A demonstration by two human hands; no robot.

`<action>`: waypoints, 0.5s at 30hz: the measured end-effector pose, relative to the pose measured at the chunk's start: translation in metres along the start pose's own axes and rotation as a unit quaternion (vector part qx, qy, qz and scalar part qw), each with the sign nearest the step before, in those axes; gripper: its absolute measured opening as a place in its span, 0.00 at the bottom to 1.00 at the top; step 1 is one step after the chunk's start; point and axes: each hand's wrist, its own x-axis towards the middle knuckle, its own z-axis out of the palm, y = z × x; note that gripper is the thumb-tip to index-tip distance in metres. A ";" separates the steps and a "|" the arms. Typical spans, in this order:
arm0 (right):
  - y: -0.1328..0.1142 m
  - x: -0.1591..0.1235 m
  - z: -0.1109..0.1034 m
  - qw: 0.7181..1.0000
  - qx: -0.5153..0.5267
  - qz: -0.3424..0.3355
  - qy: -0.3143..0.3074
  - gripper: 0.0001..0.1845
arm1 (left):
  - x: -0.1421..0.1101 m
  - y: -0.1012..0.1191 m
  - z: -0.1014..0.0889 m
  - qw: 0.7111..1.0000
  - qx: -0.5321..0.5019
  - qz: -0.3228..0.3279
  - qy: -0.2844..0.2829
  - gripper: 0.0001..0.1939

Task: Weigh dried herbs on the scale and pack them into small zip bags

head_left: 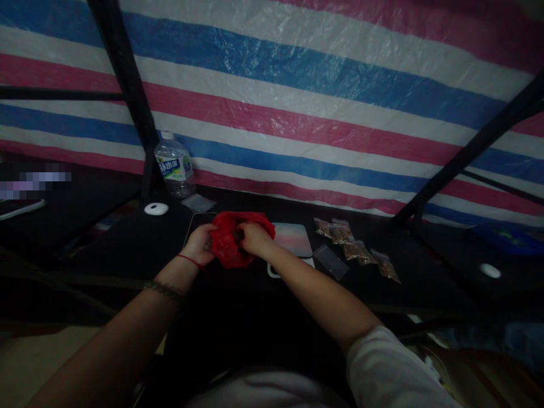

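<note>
While the side of the red bag (229, 253) is gripped by the left hand (199, 243), the right hand (254, 238) is dipped into its mouth. Left fingers are closed on the plastic; right fingers are curled and partly hidden by the bag, so whether anything is pinched there cannot be told. The bag is held at the near side of the black surface (136, 243); whether its base is touching cannot be made out. Just right of the bag, a flat pale panel (293, 239) tinted pink is seen, its near part covered by the right forearm. Further right, several clear packets (359, 252) with brown contents are laid in a loose, partly overlapping row; a flat clear pouch (330, 262) is placed between them and the panel. Farther back on the left, a labelled plastic bottle (174, 167) is stood upright near a black post (131, 85), with another clear sleeve (198, 203) laid by its base. A white oval object (156, 209) is set nearby. The rear is closed off by a striped sheet (276, 124).
</note>
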 end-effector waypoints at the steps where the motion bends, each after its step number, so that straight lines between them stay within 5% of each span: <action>1: 0.001 0.000 0.000 1.000 0.013 0.005 0.002 0.12 | 0.000 0.000 0.000 1.000 -0.003 0.000 -0.003 0.12; 9: 0.010 0.001 0.002 0.995 0.097 0.026 0.022 0.14 | -0.010 0.006 0.003 0.998 0.046 0.036 -0.040 0.12; 15: 0.013 0.002 -0.001 0.994 0.102 0.030 0.026 0.12 | -0.014 0.007 0.002 0.994 0.085 0.066 -0.011 0.10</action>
